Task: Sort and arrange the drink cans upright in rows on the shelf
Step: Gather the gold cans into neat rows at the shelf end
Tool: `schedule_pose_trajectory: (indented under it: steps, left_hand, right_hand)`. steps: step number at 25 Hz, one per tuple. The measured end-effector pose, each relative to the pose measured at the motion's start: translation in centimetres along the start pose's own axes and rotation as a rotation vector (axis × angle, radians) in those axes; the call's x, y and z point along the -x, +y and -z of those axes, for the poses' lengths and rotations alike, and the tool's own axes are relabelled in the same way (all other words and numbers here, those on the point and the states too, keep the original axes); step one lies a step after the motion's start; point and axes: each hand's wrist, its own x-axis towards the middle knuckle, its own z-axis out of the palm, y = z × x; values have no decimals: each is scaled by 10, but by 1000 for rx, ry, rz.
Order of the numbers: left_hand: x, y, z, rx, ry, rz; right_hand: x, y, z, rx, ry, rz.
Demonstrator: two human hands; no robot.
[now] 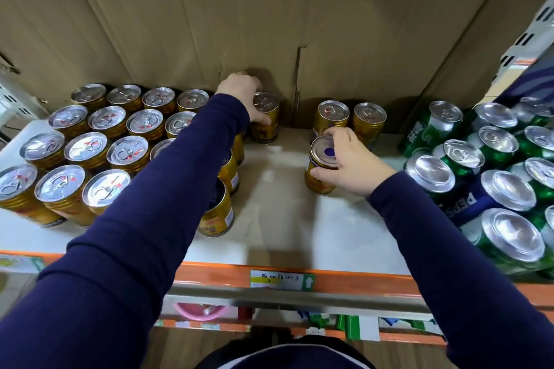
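Right hand (350, 163) clamps fingers around a gold can (320, 166) standing upright mid-shelf (284, 219), near front. Farther back, left hand (244, 93) grips another gold can (265, 118) beside gold rows (90, 147), against cardboard (209, 24).

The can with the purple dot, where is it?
In the head view, the purple-dot can stands centre-right on the shelf, in the right hand, before two gold cans.

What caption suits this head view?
Both hands grip gold cans: left hand at the shelf's back, right hand mid-shelf.
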Motion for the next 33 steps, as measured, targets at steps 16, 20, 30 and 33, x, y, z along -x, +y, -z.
schedule_pose_trajectory:
  steps: [16,20,30,33]
  left_hand:
    - [127,-39,-13,99,105,-18]
    - [159,-46,-20,62,99,4]
    - [199,-65,-46,16,371,-12]
    - [197,-65,-50,16,424,-26]
  right_hand:
    - [19,-10,-25,-113,44,-34]
    - [14,-31,-40,325,66,-3]
    - [-16,-69,-35,-177,293,-83]
    - [-26,-69,-38,-124,162,-118]
